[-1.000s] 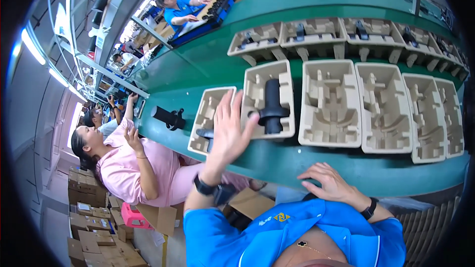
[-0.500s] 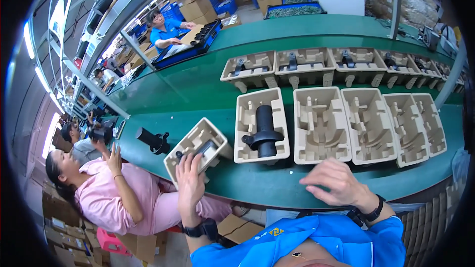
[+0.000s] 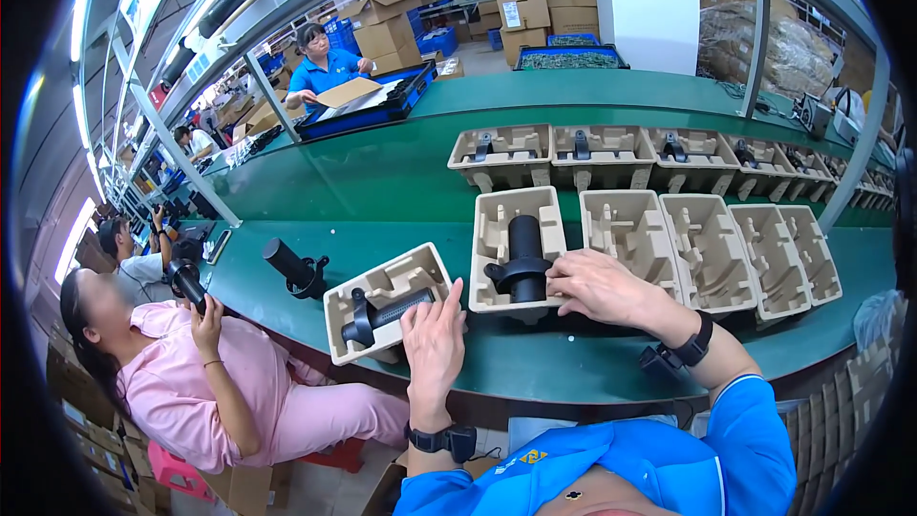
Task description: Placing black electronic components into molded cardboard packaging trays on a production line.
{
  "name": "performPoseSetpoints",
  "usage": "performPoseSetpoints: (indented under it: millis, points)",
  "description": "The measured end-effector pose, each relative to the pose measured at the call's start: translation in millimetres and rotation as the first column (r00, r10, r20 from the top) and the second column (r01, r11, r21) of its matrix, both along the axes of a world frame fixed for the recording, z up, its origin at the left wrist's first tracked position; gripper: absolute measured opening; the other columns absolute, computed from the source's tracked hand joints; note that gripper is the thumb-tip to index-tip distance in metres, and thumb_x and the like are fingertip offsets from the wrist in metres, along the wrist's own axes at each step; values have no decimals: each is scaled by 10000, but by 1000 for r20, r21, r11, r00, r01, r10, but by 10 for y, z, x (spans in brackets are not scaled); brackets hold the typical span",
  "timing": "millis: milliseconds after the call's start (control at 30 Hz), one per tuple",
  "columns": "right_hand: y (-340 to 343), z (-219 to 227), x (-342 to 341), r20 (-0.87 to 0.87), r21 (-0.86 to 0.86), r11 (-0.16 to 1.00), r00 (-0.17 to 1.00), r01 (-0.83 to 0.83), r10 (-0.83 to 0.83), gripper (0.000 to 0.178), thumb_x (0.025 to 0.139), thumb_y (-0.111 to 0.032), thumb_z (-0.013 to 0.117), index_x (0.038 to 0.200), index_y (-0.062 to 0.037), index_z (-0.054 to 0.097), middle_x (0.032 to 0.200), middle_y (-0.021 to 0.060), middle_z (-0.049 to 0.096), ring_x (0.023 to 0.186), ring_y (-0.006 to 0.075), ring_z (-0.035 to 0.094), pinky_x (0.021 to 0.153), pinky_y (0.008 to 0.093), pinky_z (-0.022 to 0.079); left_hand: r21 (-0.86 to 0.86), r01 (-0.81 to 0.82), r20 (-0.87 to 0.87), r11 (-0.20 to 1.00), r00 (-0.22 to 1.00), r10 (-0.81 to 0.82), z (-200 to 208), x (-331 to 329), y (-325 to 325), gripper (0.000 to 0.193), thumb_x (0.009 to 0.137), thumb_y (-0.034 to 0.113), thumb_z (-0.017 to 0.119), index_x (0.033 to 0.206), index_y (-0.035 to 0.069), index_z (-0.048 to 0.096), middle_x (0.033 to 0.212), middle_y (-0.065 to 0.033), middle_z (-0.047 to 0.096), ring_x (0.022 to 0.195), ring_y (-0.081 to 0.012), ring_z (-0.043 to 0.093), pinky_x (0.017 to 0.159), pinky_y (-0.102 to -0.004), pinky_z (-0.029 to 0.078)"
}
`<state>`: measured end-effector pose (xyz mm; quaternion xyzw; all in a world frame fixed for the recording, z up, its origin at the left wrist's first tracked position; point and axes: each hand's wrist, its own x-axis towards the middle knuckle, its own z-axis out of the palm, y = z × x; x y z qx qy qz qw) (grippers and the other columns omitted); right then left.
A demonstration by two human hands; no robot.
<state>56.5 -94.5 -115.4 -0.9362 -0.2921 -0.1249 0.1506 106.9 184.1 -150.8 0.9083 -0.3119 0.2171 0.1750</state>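
My left hand (image 3: 435, 346) is at the near right rim of a tilted beige moulded-pulp tray (image 3: 341, 348), index finger stretched out and the others loosely bent. In that tray lies a black cylinder with a clamp-like ring (image 3: 360, 317); my fingers cover part of its right end. My right hand (image 3: 600, 289) closes over the right wall of a second pulp tray (image 3: 485, 220), its fingertips beside the flange of a black flanged cylinder (image 3: 524, 250) lying inside. The exact finger contact there is partly hidden.
Several pulp trays with no black part (image 3: 630, 229) stand to the right. Behind runs a row of filled trays (image 3: 602, 172). Another black flanged cylinder (image 3: 292, 266) rests on the green bench (image 3: 516, 354) at left. A pink-clothed person (image 3: 229, 373) sits at left holding a similar part.
My right hand has moved left onto the second tray. The left tray has turned and sits lower, and my left hand has slid to its right side. My view has shifted slightly.
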Motion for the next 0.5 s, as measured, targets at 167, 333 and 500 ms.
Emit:
performPoseSetpoints:
  millis: [167, 333, 500]
  points:
    - [290, -25, 114, 51, -69, 997, 999, -17, 20, 290, 806, -350, 677, 878, -71, 644, 927, 75, 550, 954, 237, 537, 830, 383, 379, -91, 40, -27, 995, 999, -42, -38, -163, 117, 544, 821, 48, 621, 1350, 84, 503, 792, -64, 593, 843, -217, 554, 974, -415, 342]
    - [788, -206, 295, 270, 37, 989, 952, 140, -145, 343, 804, -425, 665, 813, -83, 648, 871, 65, 515, 895, 216, 516, 758, 370, 338, -109, -8, 20, 994, 1000, 10, -12, -91, 46, 577, 780, -2, 628, 1339, 89, 516, 843, -82, 596, 832, -235, 559, 961, -384, 352]
    - [1198, -322, 506, 236, 209, 957, 940, 200, -248, 361, 773, -426, 690, 831, -71, 667, 892, 94, 541, 930, 230, 507, 780, 383, 346, -125, -25, 48, 992, 998, 31, 7, 55, 35, 594, 771, 56, 657, 1345, 91, 507, 850, -73, 601, 871, -238, 554, 992, -419, 324]
